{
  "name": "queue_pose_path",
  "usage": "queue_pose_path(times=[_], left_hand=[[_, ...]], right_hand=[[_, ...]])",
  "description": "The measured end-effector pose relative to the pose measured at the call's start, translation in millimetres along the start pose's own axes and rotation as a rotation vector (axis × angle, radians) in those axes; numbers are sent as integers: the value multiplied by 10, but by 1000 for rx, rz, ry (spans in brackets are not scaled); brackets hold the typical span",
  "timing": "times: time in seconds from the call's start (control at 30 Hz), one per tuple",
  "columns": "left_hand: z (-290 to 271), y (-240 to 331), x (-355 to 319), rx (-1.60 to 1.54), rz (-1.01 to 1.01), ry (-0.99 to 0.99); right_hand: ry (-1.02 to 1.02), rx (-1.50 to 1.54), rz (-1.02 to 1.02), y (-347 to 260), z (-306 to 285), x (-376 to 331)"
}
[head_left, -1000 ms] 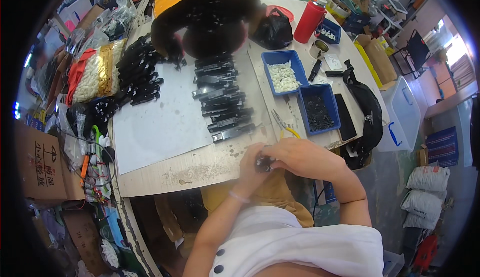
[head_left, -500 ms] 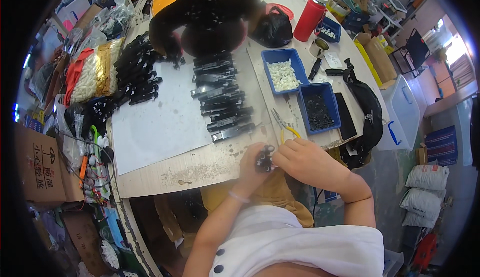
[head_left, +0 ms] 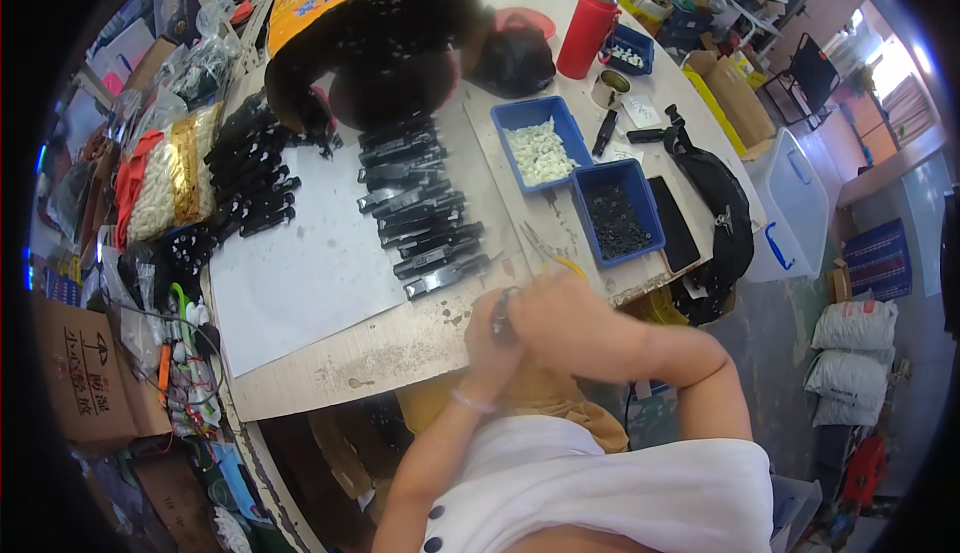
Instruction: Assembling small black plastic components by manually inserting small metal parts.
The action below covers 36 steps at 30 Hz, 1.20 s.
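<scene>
Although partly covered by fingers, can make out a dark bundle [head_left: 503,319] gripped in the left hand [head_left: 488,339], with pale glints towards its upper end. Would judge it light, fairly stiff along its length and smooth enough to slip if held loosely; cannot confirm material or fragility. Best to take hold around the sides, below the upper end, leaving that end uncovered.

Locate bundle inside the curled left fingers, just left of the right hand [head_left: 568,321] and close to the near edge of the desk [head_left: 380,365]. For the right hand, cannot tell whether wide, narrow or pinching something, nor whether touching the bundle: too blurred. Note also yellow-handled pliers [head_left: 568,264] just beyond the right hand, a row of dark pieces [head_left: 425,213] farther off to the left, and a blue tray [head_left: 632,255] of black parts to the right.
</scene>
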<state>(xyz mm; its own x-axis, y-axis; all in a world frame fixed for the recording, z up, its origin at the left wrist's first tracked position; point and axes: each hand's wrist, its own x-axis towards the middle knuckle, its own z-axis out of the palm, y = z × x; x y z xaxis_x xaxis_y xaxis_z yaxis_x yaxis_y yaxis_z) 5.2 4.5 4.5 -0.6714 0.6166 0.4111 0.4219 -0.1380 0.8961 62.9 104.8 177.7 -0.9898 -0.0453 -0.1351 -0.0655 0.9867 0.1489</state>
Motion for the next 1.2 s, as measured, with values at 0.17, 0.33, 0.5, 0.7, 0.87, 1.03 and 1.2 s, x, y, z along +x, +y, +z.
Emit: queue_pose_path(times=[0.17,0.33,0.5,0.7,0.87,1.03,1.2], left_hand=[[1,-44,6,6,59,-26],[0,-33,2,21,117,-43],[-24,-80,-43,3,74,-61],[-39,-70,-21,-26,13,-123],[-26,-101,-33,-32,28,-117],[-24,-97,-35,-51,40,-130],[-51,-93,-47,-39,47,-114]], right_hand=[[116,495,260,1003,327,297],[125,275,380,1698,1110,842],[81,259,432,1714,1111,960],[-87,236,402,1695,1101,851],[118,275,455,1743,1048,813],[321,360,545,1771,1159,696],[631,829,421,1267,715,401]])
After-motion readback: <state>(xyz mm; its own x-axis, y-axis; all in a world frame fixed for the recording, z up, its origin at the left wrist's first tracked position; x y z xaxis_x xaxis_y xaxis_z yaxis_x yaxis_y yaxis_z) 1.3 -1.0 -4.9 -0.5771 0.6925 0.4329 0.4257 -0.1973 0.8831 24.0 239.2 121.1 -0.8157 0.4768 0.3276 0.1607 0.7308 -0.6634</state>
